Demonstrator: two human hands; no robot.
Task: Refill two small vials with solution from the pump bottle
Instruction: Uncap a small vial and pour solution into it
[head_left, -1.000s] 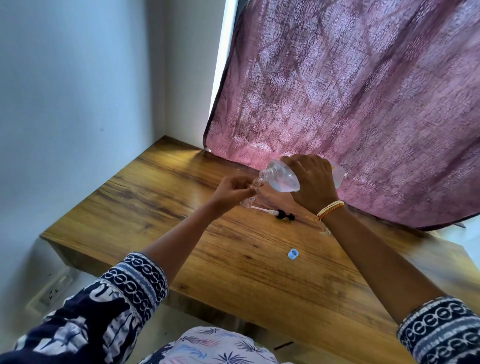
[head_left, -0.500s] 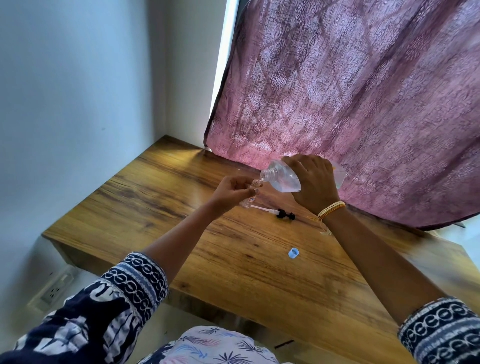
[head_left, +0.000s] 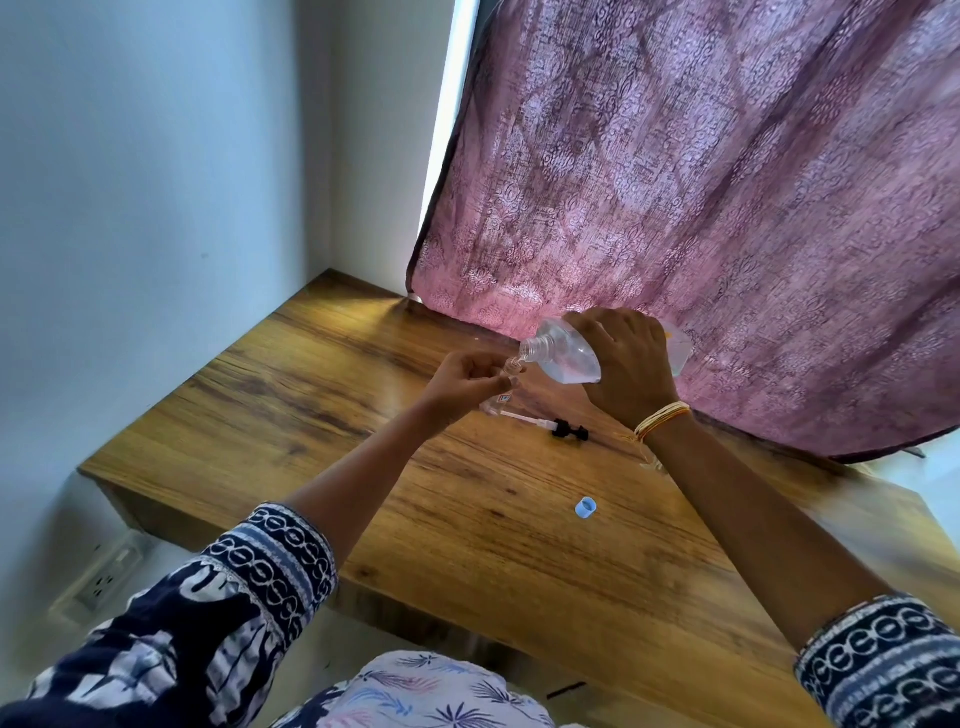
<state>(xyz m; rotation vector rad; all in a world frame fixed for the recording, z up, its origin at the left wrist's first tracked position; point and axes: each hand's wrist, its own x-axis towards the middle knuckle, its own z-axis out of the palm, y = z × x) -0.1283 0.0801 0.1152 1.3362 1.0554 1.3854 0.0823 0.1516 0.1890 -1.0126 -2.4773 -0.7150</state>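
My right hand grips a clear plastic bottle with its pump removed, tipped so its open neck points left and down. My left hand pinches a small clear vial held just under that neck; the mouths nearly touch. The black pump head with its white tube lies on the wooden table below the hands. A small clear labelled thing shows on the table under my left hand; it may be the second vial. A small blue cap lies loose nearer to me.
A mauve patterned curtain hangs right behind the hands and brushes the table's back edge. A white wall closes off the left side. A wall socket sits below the table's left corner.
Almost nothing has moved. The bottle stays tipped over the vial, with both hands holding in the same place.
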